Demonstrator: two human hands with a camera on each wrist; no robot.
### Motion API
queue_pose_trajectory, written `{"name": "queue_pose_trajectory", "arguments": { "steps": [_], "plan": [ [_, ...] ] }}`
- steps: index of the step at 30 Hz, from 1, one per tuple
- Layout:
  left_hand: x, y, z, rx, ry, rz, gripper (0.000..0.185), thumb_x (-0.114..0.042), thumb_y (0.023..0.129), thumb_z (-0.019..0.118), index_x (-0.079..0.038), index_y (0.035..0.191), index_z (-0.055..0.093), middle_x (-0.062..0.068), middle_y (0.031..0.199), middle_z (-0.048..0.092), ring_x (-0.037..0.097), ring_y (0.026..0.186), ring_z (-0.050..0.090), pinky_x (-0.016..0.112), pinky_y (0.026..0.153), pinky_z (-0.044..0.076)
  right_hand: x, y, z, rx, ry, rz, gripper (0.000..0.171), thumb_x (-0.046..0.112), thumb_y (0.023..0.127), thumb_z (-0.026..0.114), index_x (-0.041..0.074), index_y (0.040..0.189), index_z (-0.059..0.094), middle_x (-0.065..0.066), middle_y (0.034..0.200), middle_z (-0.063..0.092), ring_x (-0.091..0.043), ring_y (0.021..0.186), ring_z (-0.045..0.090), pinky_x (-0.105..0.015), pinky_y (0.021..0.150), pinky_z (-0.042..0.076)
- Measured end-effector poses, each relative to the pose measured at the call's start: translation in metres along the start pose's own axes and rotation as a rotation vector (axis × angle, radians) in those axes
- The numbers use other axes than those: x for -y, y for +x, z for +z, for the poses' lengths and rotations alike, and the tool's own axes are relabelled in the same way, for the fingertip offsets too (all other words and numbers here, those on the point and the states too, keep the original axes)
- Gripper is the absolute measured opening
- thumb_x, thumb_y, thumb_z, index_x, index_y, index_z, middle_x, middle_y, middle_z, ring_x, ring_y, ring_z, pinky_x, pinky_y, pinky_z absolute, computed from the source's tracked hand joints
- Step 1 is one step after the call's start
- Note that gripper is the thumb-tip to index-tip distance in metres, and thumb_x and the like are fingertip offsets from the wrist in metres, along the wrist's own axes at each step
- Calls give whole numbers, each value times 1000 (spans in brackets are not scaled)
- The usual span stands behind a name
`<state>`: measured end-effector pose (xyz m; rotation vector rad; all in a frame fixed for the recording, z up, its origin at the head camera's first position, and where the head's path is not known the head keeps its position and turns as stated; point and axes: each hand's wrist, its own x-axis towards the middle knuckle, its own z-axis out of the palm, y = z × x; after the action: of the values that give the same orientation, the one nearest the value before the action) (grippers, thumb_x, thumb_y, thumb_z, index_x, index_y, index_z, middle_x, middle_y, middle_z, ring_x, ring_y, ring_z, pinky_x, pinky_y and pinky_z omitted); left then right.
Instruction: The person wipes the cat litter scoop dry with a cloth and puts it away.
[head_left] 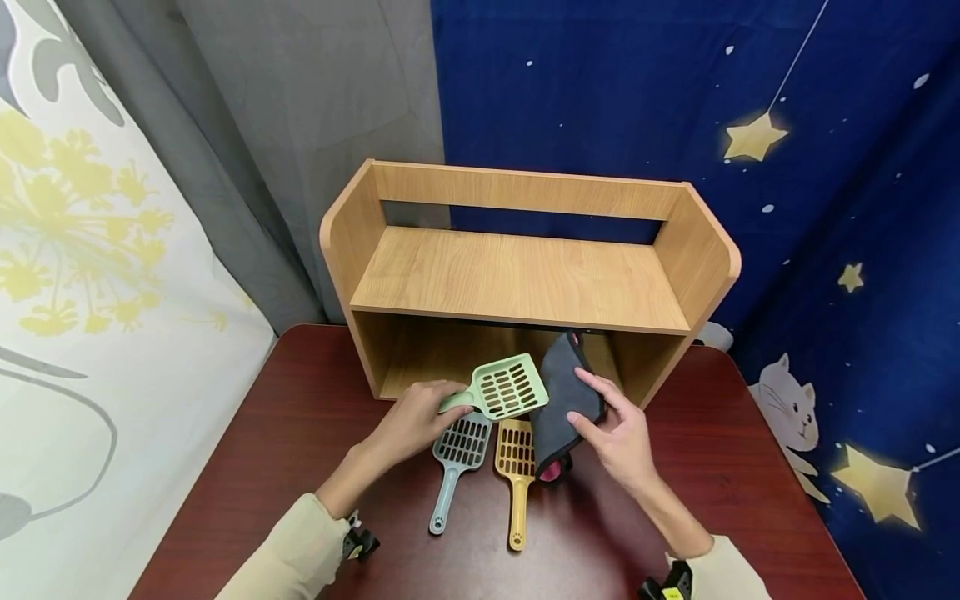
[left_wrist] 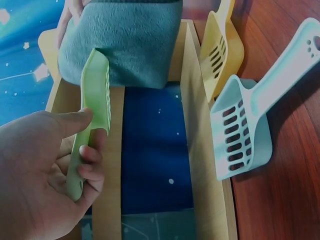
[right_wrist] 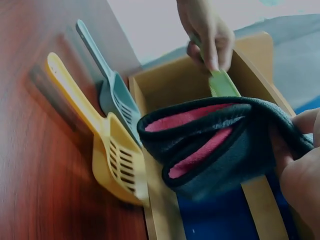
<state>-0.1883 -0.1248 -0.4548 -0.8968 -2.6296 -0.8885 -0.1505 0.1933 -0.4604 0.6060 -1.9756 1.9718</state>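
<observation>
My left hand [head_left: 416, 421] grips a green slotted litter scoop [head_left: 512, 388] by its handle, holding it up in front of the shelf's lower opening. In my right hand [head_left: 618, 429] is a folded cloth [head_left: 564, 400], dark grey outside with pink inner layers [right_wrist: 200, 150], pinched between thumb and fingers. The green scoop's head meets or overlaps the cloth's edge; in the left wrist view the scoop [left_wrist: 95, 95] stands against the cloth [left_wrist: 125, 45]. Below them on the table lie a blue-grey scoop [head_left: 459, 454] and a yellow scoop [head_left: 516, 467], handles toward me.
A two-tier wooden shelf [head_left: 517, 279] stands at the back of the dark red table [head_left: 315, 450], just beyond both hands. Behind hang a grey curtain [head_left: 315, 83] and a blue one with stars [head_left: 600, 92]. A white patterned curtain [head_left: 90, 375] borders the left side.
</observation>
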Motion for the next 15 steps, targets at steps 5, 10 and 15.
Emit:
{"name": "queue_pose_trajectory", "arguments": {
  "steps": [5,10,15],
  "plan": [
    [-6,3,2,0,-14,-30,25,-17,97,78,0,115,76,5,97,76,10,76,60,27,68,50,-6,-1,28,12,15,-32,62,-24,83,73,-10,142,60,-23,135,56,-17,118,65,-29,93,58],
    [-12,8,7,-17,-32,-81,25,-15,99,77,1,117,76,6,97,77,12,80,65,31,71,54,-12,-5,60,52,45,-64,57,-26,82,72,-10,137,63,-25,134,54,-17,115,65,-31,89,60],
    [-16,12,11,-31,-42,-110,22,-15,99,76,1,114,76,3,88,73,11,72,60,27,66,50,-15,-9,77,95,34,-97,53,-24,84,72,-8,134,65,-25,132,56,-17,113,66,-30,84,61]
  ]
}}
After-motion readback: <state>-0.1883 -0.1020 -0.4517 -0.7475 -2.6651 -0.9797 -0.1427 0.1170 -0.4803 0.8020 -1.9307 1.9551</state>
